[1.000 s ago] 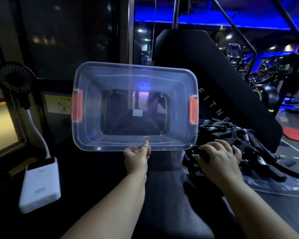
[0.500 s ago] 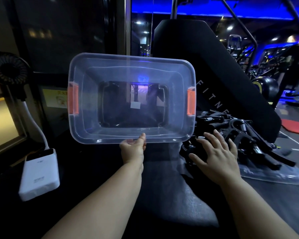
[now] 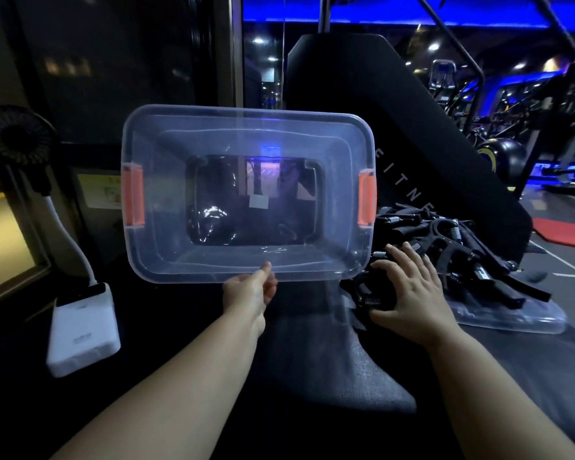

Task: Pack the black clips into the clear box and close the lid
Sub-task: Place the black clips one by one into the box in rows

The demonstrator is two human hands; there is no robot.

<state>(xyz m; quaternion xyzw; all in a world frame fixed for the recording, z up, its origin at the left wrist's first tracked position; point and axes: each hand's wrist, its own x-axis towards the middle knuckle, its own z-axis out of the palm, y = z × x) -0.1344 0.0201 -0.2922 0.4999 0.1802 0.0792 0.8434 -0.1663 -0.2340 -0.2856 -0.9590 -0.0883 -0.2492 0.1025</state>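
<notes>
- The box is up in the centre of the frame, tipped so its open mouth faces the camera. No clips show inside; the dark shapes in its base look like things seen through it.
- The left hand pinches the lower rim, thumb in front and fingers behind.
- The right hand is at right of centre with fingers spread and nearly straight, lying flat on the near edge of the clips. It grips nothing that I can see.
- The clips are a black tangle at centre right, just beside the box's lower right corner, heaped on the lid, which lies flat.
- I'd say packing has not started: every clip is to go in, then the lid goes on.
- The orange latches sit on both short sides of the box, folded against the walls.
- The snag is that the lid is buried under the pile and cannot be used until the clips are off it. The springs could also catch on one another.
- A white power bank lies at lower left, and a small fan stands above it, well clear of the work.
- A black machine panel looms behind the pile at upper right.
</notes>
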